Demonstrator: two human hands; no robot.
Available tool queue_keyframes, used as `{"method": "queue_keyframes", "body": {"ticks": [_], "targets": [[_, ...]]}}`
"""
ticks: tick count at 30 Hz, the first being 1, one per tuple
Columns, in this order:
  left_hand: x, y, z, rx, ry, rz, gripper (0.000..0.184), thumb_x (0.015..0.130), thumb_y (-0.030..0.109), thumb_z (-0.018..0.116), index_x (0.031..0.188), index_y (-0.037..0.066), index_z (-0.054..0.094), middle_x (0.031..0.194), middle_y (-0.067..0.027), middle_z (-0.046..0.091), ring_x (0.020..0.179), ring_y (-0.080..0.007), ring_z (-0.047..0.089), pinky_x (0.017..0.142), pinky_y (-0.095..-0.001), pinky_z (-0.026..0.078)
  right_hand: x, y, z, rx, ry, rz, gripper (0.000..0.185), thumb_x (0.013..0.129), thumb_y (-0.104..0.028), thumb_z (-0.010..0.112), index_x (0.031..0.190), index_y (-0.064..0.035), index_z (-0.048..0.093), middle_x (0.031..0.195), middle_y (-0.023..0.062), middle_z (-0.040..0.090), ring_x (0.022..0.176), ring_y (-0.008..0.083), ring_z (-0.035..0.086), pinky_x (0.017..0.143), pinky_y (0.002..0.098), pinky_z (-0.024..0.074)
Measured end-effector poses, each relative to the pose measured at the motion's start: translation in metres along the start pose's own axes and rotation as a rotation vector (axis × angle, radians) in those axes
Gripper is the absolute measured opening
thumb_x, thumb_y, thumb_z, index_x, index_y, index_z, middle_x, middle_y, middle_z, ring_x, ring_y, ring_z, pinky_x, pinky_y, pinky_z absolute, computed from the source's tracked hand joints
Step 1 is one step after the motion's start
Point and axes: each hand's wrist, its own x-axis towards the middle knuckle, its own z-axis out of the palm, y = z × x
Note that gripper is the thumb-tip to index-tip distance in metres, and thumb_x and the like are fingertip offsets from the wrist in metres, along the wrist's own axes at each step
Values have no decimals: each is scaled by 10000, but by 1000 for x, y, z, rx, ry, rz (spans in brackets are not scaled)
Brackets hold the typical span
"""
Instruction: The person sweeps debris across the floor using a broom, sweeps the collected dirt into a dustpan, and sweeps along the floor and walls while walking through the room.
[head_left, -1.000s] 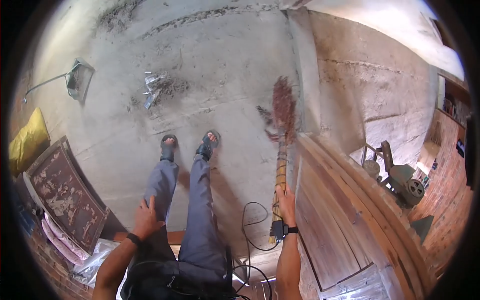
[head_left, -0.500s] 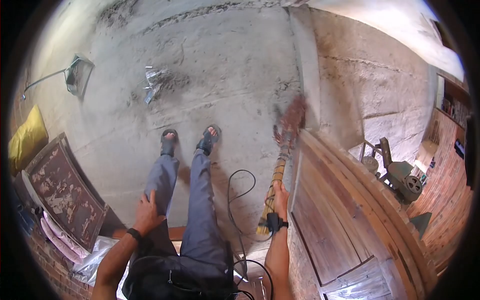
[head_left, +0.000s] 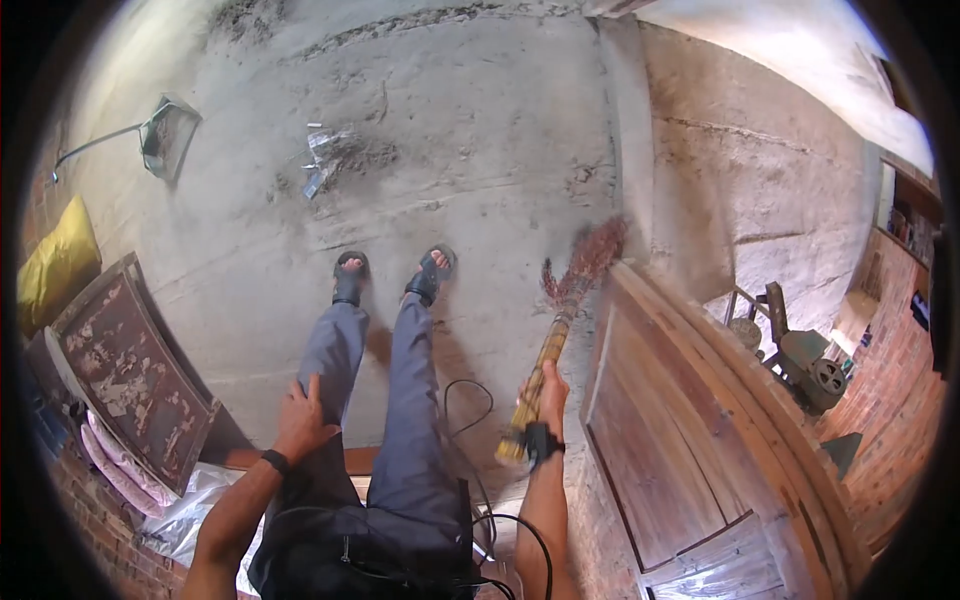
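Observation:
My right hand (head_left: 550,395) is wrapped round the yellowish handle of a broom (head_left: 545,365). The broom's reddish bristles rest on the floor beside the corner of the wooden door panel (head_left: 670,420). Resting on my left thigh near the knee, my left hand (head_left: 303,420) has its fingers apart and holds nothing. A heap of grey debris (head_left: 368,160) with a silvery wrapper (head_left: 320,150) lies on the concrete floor beyond my sandalled feet.
A long-handled dustpan (head_left: 168,138) stands at the upper left. At the left are a yellow sack (head_left: 60,262) and a worn brown panel (head_left: 130,375). A cable (head_left: 470,430) hangs beside my right leg. A machine (head_left: 810,365) is beyond the wooden panel.
The broom has tilted, its bristles moving right and nearer to the wooden panel, its handle end moving left with my right hand. My left hand has stayed on my leg.

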Motion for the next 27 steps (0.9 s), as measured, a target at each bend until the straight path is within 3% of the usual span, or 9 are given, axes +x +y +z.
{"method": "queue_keyframes", "body": {"ticks": [1, 5, 9, 14, 16, 19, 23, 25, 27], "targets": [[-3, -3, 3, 0, -4, -4, 1216, 620, 380, 933, 1536, -9, 235, 1321, -345, 458, 1118, -476, 559, 956, -495, 488, 33, 10, 4, 47, -4, 96, 331, 988, -403, 594, 920, -81, 564, 657, 64, 567, 486, 212, 569, 429, 382, 502], [3, -8, 18, -28, 68, 4, 1229, 617, 353, 937, 1549, 1, 217, 1326, -349, 442, 1121, -483, 547, 965, -514, 483, 14, 10, 114, 118, -45, 48, 385, 968, -415, 613, 855, -49, 567, 636, 97, 600, 487, 231, 603, 445, 396, 520], [1, -7, 16, -61, 57, -23, 1242, 608, 309, 944, 1555, 3, 202, 1314, -340, 440, 1116, -485, 540, 981, -522, 475, -55, 15, 163, -18, -238, 44, 318, 999, -378, 604, 984, -60, 586, 694, 73, 608, 504, 190, 622, 440, 356, 517], [4, -10, 8, -143, 56, -18, 1236, 599, 272, 949, 1547, 0, 204, 1307, -328, 430, 1117, -490, 532, 979, -521, 471, -91, -1, 135, -119, -465, -59, 326, 1006, -312, 615, 1228, -74, 601, 691, 63, 619, 498, 151, 604, 444, 310, 511], [2, -12, 11, -155, 68, 13, 1233, 598, 262, 949, 1544, 0, 203, 1308, -325, 425, 1118, -492, 528, 974, -519, 471, -88, -15, 112, -115, -344, -241, 373, 1015, -301, 607, 1315, -81, 576, 692, 44, 611, 495, 144, 600, 437, 302, 504], [4, -9, 11, -165, 82, 9, 1231, 598, 263, 948, 1541, 1, 201, 1302, -318, 426, 1118, -489, 524, 960, -518, 473, -63, -63, 62, -152, -149, -312, 251, 1022, -346, 590, 1084, -103, 590, 674, 21, 593, 485, 137, 591, 431, 297, 497], [1, -9, 14, -108, 60, -19, 1234, 603, 284, 946, 1545, 4, 199, 1281, -303, 443, 1110, -473, 528, 950, -509, 477, 30, -118, 3, -286, 50, -535, 337, 1007, -420, 573, 930, -92, 559, 617, 30, 573, 489, 153, 602, 438, 324, 510], [-1, -8, 15, -69, 61, -25, 1232, 607, 298, 945, 1546, 6, 203, 1271, -297, 450, 1099, -466, 536, 946, -504, 480, 104, -136, -19, -177, 91, -425, 303, 1007, -351, 577, 1014, -48, 567, 638, 64, 602, 489, 182, 602, 455, 345, 501], [-2, -4, 11, -50, 51, -3, 1224, 618, 332, 940, 1548, 15, 212, 1255, -288, 467, 1074, -451, 554, 930, -492, 490, 102, -158, 16, -236, 129, -359, 291, 1000, -342, 583, 997, -51, 577, 646, 63, 604, 491, 176, 602, 457, 344, 498]]}}
